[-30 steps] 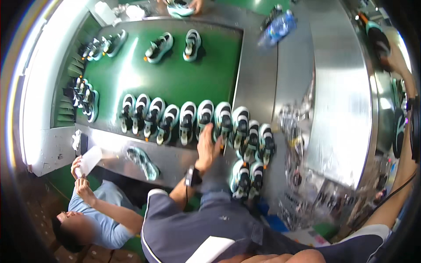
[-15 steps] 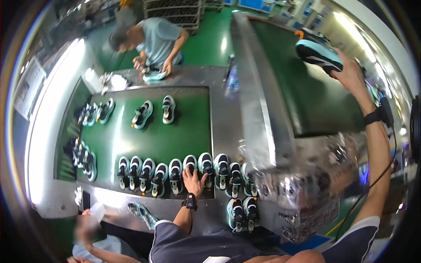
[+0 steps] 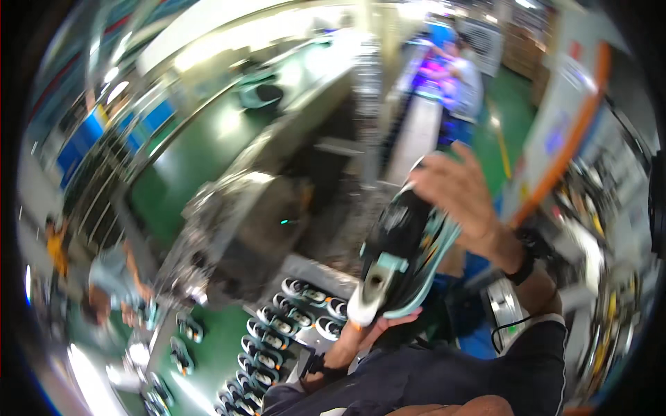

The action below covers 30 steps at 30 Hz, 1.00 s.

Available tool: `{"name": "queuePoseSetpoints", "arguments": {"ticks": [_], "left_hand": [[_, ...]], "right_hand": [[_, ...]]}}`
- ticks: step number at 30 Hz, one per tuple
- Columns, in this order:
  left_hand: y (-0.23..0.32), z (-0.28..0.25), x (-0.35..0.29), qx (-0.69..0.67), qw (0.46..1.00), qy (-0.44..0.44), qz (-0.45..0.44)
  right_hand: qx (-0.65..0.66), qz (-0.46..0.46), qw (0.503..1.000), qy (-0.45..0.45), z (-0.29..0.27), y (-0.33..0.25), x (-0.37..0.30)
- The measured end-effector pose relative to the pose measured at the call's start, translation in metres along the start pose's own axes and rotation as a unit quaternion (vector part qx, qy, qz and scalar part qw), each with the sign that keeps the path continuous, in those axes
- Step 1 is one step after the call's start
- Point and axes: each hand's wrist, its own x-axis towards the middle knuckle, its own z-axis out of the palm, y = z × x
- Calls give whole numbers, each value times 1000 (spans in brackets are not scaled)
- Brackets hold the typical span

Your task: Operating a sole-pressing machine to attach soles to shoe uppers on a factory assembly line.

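A black sneaker (image 3: 395, 232) with a white heel and pale teal sole is held up, tilted, in front of my chest. My left hand (image 3: 364, 336) grips it from below at the heel. My right hand (image 3: 463, 197), blurred by motion, curves over the toe end and side; its thumb is hard to make out. To the left, several similar sneakers (image 3: 263, 338) stand in a row along the green work surface (image 3: 208, 347), with a few more beside them.
A green conveyor belt (image 3: 182, 165) at upper left carries another sneaker (image 3: 260, 93). Plastic-wrapped metal machinery (image 3: 243, 222) stands between belt and table. A co-worker (image 3: 111, 281) bends over the table at far left; another person (image 3: 466, 83) stands by a purple-lit line.
My view has swung to the right. The right hand has come from over the belt to my front. My left hand has left the row of sneakers and now grips the raised sneaker.
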Motion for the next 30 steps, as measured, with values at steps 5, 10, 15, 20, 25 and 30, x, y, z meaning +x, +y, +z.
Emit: {"name": "queuePoseSetpoints", "arguments": {"ticks": [5, 10, 15, 20, 25, 30], "left_hand": [[-63, 95, 99, 123, 979, -45, -158], [-189, 109, 162, -4, 972, -75, -224], [-342, 194, 204, 238, 951, -152, -127], [-470, 226, 235, 336, 880, -253, -222], [-637, 204, 348, 473, 823, -246, -196], [-757, 228, 404, 599, 752, -234, -145]], "right_hand": [[-70, 163, 969, -171, -83, -31, -156], [102, 497, 861, -25, -183, -78, -291], [158, 701, 607, 340, -243, -133, -395], [-73, 745, 454, 483, -293, -158, -490], [-200, 751, 426, 463, -359, -179, -547], [-315, 762, 359, 437, -406, -196, -562]]}}
